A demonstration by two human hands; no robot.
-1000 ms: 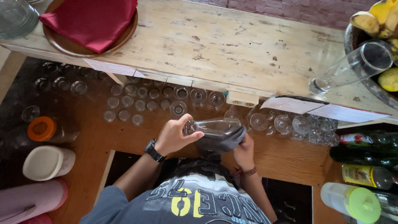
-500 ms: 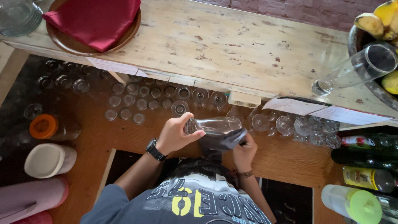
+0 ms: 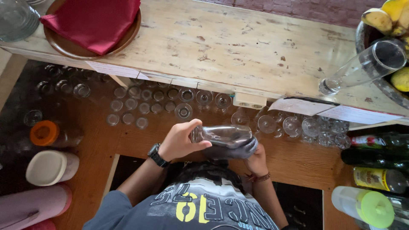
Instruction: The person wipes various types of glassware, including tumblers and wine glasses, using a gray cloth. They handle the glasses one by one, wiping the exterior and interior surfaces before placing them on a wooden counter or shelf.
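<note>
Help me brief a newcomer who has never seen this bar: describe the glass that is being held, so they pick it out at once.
Below the pale worn counter, rows of small glasses stand upright on the brown shelf. In front of them, the left hand holds a clear glass by one end while the right hand presses a dark cloth against it. It alone lies sideways, off the shelf.

We see a clear, glossy drinking glass (image 3: 226, 135) against a dark grey matt cloth (image 3: 232, 151). The pale wooden desk (image 3: 238, 47) looks worn and rough, its paint chipped. A red cloth napkin (image 3: 91, 21) lies matt on a smooth round brown wooden plate (image 3: 64, 47).
</note>
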